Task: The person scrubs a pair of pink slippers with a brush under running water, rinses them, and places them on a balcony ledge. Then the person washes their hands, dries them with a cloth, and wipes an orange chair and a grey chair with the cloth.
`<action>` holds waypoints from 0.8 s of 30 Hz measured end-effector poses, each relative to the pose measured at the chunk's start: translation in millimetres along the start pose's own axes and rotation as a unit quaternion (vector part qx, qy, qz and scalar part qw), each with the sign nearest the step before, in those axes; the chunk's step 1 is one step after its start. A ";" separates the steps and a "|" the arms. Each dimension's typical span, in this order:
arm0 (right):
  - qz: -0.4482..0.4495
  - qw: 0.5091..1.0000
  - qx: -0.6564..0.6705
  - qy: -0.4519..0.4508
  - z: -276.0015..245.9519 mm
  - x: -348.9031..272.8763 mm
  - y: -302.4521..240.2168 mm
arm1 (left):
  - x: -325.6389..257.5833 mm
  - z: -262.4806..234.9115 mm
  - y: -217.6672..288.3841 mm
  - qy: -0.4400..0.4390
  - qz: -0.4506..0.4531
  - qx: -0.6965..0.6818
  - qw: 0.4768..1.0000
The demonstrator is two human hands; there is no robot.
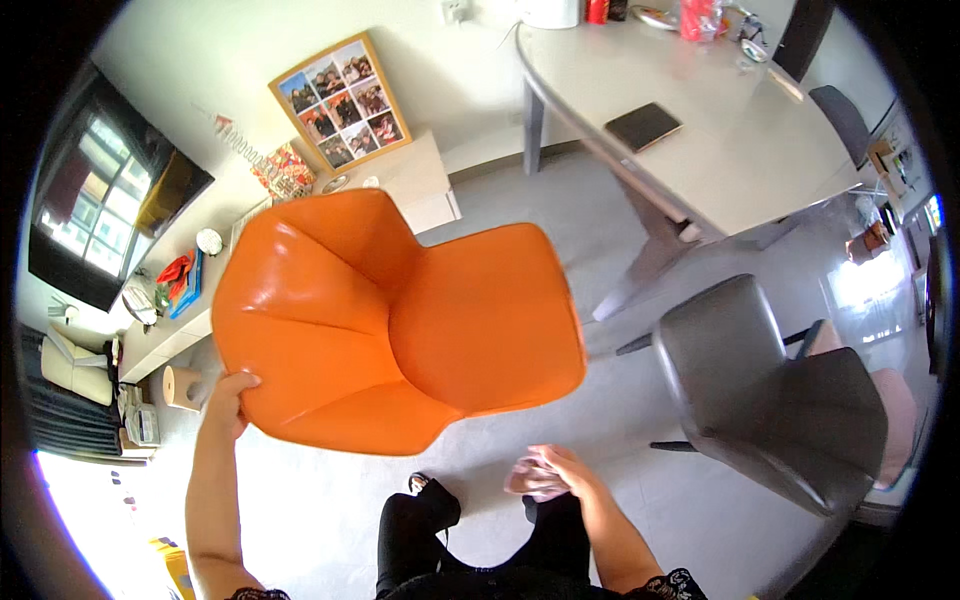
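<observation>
An orange chair [480,315] with a smooth padded seat and a creased backrest fills the middle of the view, its backrest toward the left. My left hand [235,395] grips the edge of that backrest, thumb on top and fingers hidden behind it. Below the chair's seat, in front of my legs, my right hand [562,468] is closed on a crumpled pinkish cloth [535,478]. The cloth is apart from the chair. The chair's legs are hidden under the seat.
A dark grey chair [725,340] stands at the right. Behind is a pale table [740,130] with a dark notebook-like object [643,127] on it. At the far left a low cabinet [425,180] carries a photo frame [340,100], below a wall-mounted television [110,190].
</observation>
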State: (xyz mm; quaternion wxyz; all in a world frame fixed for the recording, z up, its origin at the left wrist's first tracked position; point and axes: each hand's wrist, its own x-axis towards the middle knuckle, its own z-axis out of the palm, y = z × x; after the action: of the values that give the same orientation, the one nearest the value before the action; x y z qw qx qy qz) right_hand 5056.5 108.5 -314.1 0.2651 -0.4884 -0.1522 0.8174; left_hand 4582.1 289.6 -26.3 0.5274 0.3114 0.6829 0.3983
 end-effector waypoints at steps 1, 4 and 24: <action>0.004 0.996 0.026 -0.087 22.5 -11.2 -14.0 | 1.4 -1.3 0.7 -0.012 -0.020 -0.003 1.000; 0.123 0.959 0.090 -0.237 96.4 -35.2 -52.4 | 13.6 -12.8 13.4 -0.048 -0.077 0.041 0.995; 0.091 0.957 0.224 -0.161 160.5 -38.0 -101.5 | 95.6 -37.1 118.4 -0.182 -0.116 0.131 0.968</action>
State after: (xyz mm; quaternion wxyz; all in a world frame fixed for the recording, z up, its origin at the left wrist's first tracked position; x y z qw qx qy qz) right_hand 4958.8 170.5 -158.7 0.2640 -0.2900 0.0394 0.9190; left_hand 4522.9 420.4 36.6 0.6397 0.3634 0.6535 0.1780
